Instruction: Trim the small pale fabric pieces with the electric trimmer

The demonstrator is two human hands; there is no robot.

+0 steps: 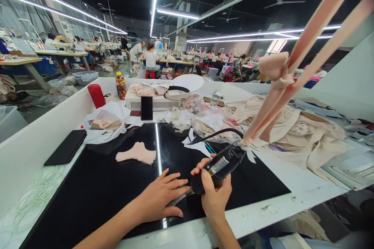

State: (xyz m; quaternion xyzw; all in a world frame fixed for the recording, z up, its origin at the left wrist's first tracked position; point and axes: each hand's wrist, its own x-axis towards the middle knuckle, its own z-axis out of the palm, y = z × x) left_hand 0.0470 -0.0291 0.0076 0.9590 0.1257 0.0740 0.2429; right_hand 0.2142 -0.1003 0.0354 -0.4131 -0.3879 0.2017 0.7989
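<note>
My right hand (pixel 215 194) is wrapped round a black corded power tool (pixel 224 165) with a metal plate on its side. The tool tilts down to the left, and its lower end is partly hidden by my fingers. Pink fabric straps (pixel 271 105) run from its top up to the right, tied in a knot. My left hand (pixel 163 198) lies with fingers spread on the black glossy board (pixel 102 186), just left of the tool. Under its fingertips shows a small greyish, see-through piece I cannot name. A pale pink cut fabric piece (pixel 136 153) lies beyond my left hand.
At the left are a black tablet-like case (pixel 66 148) and a white plastic bag (pixel 108 124). A phone (pixel 146 108) leans on a white vented box (pixel 163 104). Beige fabric (pixel 304 132) piles up at the right. White raised edges (pixel 52 124) border the table. People sit beyond.
</note>
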